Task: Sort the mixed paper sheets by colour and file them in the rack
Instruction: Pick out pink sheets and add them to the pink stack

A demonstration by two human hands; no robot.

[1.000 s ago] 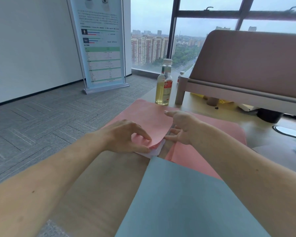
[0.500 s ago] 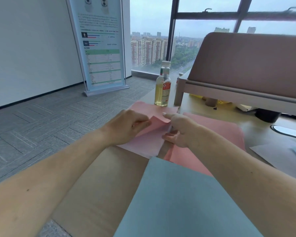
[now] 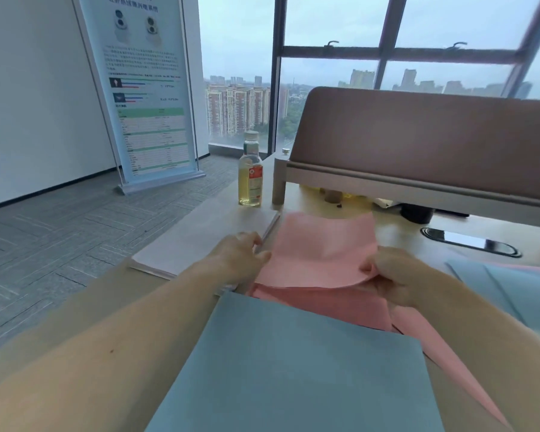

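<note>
A large grey-blue paper sheet (image 3: 287,369) fills the lower centre of the frame, overlapping a pile of pink paper sheets (image 3: 325,304) on the pale wooden desk (image 3: 396,235). At centre, a single curved pink sheet (image 3: 321,251) is held above that pile: the left hand (image 3: 237,260) pinches its left edge, while the right hand (image 3: 396,279) grips its lower right corner with curled fingers. A pale paper stack (image 3: 200,241) lies centre left, with a clear bottle of yellow liquid (image 3: 250,179) behind it.

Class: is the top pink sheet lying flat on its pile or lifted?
Lifted: left hand and right hand hold the pink sheet, near edge bowed above the pile.
</note>
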